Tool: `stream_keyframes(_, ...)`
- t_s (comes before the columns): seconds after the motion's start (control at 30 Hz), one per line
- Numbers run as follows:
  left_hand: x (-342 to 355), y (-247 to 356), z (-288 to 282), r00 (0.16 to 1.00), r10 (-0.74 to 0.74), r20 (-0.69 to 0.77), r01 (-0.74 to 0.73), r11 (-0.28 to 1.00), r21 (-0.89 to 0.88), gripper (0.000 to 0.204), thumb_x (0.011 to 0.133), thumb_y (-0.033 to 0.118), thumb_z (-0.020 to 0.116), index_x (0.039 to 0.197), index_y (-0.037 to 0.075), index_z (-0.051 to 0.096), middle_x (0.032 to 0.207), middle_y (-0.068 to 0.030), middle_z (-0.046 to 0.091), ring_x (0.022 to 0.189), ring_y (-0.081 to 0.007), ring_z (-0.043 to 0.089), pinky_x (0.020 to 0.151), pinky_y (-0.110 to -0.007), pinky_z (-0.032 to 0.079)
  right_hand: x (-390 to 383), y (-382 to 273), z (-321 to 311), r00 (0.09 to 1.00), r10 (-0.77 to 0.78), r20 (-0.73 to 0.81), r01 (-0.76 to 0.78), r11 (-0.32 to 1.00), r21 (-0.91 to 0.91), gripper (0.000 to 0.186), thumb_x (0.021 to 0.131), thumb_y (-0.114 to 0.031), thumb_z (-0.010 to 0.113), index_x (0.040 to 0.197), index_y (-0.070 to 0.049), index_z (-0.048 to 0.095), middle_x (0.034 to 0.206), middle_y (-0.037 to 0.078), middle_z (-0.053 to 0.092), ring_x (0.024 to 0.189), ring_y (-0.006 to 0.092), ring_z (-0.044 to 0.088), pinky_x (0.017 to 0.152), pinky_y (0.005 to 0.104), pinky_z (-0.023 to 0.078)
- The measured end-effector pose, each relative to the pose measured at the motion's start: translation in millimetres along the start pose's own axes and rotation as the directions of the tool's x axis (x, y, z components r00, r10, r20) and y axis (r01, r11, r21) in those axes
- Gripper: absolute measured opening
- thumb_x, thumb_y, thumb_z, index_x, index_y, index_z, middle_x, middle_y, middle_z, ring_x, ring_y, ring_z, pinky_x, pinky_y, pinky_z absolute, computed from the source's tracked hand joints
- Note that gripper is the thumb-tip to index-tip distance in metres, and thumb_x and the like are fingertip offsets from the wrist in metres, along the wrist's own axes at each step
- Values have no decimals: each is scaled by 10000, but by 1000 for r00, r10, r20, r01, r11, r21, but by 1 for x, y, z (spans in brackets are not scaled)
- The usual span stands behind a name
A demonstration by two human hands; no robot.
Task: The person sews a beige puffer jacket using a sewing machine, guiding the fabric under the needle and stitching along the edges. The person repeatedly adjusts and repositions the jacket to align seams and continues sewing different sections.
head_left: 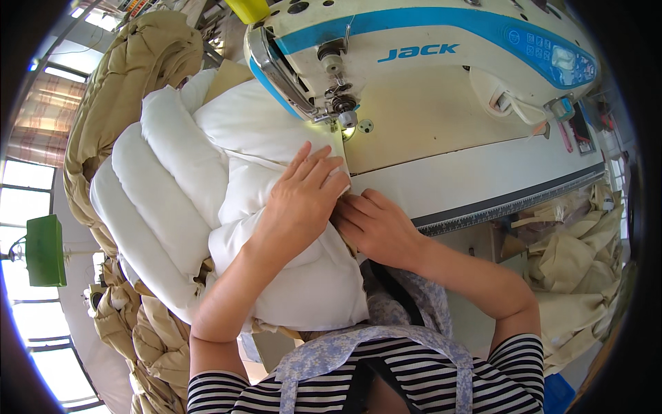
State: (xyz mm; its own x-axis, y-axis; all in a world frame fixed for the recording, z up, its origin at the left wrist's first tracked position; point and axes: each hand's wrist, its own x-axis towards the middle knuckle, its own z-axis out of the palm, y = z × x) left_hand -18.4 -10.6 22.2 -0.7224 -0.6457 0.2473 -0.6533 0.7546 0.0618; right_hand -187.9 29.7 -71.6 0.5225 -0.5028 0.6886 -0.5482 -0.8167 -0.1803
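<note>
A puffy white quilted garment piece lies across the left of the sewing table and hangs over its front edge. My left hand rests flat on it, fingers stretched toward the needle area of the sewing machine. Just right of it, my right hand has its fingers bent together at the garment's right edge, pinching that edge. The fingertips are partly hidden under the fabric and beside my left hand. The garment's far edge reaches under the lit presser foot.
A ruler strip runs along the table's front edge. Beige padded garments are piled at the left, and beige fabric lies at the right. A green box-shaped thing stands at far left. A phone-like dark object lies at the table's right end.
</note>
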Motion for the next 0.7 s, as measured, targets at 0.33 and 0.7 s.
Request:
stream_keyframes(0.33,-5,-3,15,995,-84,44,90,986,-140,303,769,-6,682,1062,60,645,1161,-84,682,1113,-295,635,922,-416,510,1,-2,-11,987,119,104,-128,988,87,254,762,-85,656,1004,-13,681,1104,154,669,1080,274,607,936,405,467)
stream_keyframes(0.7,-1,-5,16,991,-114,72,127,971,-202,364,777,-7,684,1135,51,650,1104,-120,700,1074,-293,654,933,-416,493,4,0,-14,991,105,87,-109,993,36,234,781,-121,617,971,4,674,1037,159,671,1051,272,615,945,392,449)
